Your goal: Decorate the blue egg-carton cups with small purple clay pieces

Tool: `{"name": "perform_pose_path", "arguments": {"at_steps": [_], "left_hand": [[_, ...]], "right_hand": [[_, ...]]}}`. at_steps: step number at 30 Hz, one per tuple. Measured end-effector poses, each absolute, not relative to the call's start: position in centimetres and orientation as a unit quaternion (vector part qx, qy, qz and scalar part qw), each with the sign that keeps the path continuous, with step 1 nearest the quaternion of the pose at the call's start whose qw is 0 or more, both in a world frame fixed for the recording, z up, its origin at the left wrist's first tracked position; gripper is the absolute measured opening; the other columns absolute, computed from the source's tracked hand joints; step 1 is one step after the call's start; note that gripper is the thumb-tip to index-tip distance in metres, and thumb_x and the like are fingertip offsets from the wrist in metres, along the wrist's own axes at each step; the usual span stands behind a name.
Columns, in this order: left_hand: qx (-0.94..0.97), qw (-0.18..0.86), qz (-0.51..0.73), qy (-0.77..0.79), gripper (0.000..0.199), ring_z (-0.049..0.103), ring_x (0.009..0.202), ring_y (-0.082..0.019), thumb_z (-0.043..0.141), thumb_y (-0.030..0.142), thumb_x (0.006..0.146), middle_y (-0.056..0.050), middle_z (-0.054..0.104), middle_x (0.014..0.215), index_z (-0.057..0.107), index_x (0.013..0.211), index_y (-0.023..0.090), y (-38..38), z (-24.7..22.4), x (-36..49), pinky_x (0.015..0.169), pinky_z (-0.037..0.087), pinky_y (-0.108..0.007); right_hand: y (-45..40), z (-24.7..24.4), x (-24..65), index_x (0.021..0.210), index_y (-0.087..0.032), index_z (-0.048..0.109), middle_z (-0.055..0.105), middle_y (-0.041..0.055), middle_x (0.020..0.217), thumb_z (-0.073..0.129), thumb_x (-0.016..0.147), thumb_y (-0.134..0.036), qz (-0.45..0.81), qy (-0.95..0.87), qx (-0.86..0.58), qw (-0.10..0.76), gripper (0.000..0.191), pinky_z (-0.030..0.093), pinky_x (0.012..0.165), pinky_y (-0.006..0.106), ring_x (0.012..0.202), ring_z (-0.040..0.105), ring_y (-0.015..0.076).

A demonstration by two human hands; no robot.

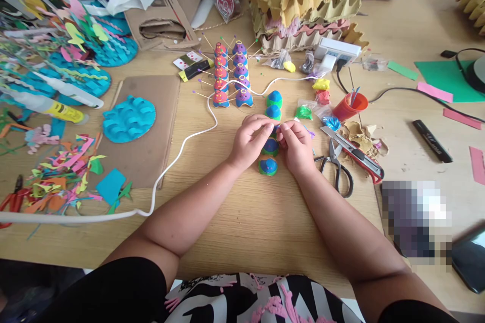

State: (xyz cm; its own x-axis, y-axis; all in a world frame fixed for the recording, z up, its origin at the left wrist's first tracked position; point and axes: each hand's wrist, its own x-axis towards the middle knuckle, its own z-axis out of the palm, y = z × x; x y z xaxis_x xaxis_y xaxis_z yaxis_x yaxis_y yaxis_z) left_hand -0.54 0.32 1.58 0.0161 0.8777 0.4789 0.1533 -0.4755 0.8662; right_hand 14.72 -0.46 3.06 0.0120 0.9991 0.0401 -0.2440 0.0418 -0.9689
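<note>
A row of blue-and-green domed egg-carton cups [269, 165] runs away from me at the table's middle. Over its central cups, my left hand [250, 141] and my right hand [295, 144] come close together, both with fingertips pinched. Whatever lies between those fingertips is too small or hidden to make out, and the hands partly cover the cups below. Farther back stand two finished-looking rows, one of red-and-blue cups [221, 83] and one of purple-and-blue cups [243, 97], with thin sticks poking out and small faces on them.
Scissors [334, 166] and a box cutter [356, 154] lie right of my right hand, near an orange cup [350, 106]. A white cable [182, 149] crosses the table on the left. Paper scraps [60, 176] and a cardboard sheet [144, 161] lie left; egg trays [303, 0] are stacked behind.
</note>
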Motion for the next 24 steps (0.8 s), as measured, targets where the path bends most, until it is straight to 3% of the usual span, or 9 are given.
{"name": "perform_pose_path", "arguments": {"at_steps": [8,16,24], "left_hand": [[0.649,0.295,0.573,0.404,0.04,0.077,0.114,-0.022,0.073,0.064,0.106,-0.006,0.083,0.11,0.085,0.103,0.026,0.43,1.33,-0.55,0.111,0.059,-0.042],[0.638,0.284,0.588,0.408,0.042,0.077,0.108,-0.021,0.073,0.066,0.106,-0.005,0.083,0.104,0.086,0.099,0.026,0.6,1.17,-0.49,0.107,0.059,-0.04],[0.652,0.29,0.572,0.404,0.04,0.077,0.119,-0.022,0.073,0.062,0.107,-0.007,0.085,0.118,0.088,0.119,0.027,0.33,1.38,-0.6,0.114,0.059,-0.04]], "right_hand": [[-0.46,2.94,14.82,0.073,-0.024,0.062,0.056,-0.0045,0.068,0.086,0.082,-0.082,0.544,-0.452,-0.429,0.562,0.063,0.039,0.063,0.03,0.062,0.041,0.0109],[-0.75,3.28,14.82,0.08,-0.025,0.067,0.061,-0.0036,0.074,0.088,0.08,-0.081,0.536,-0.472,-0.423,0.558,0.06,0.049,0.071,0.03,0.07,0.049,0.0127],[-0.57,3.08,14.8,0.078,-0.025,0.065,0.057,-0.0043,0.071,0.089,0.079,-0.081,0.542,-0.444,-0.429,0.57,0.061,0.042,0.068,0.03,0.067,0.043,0.0125]]}}
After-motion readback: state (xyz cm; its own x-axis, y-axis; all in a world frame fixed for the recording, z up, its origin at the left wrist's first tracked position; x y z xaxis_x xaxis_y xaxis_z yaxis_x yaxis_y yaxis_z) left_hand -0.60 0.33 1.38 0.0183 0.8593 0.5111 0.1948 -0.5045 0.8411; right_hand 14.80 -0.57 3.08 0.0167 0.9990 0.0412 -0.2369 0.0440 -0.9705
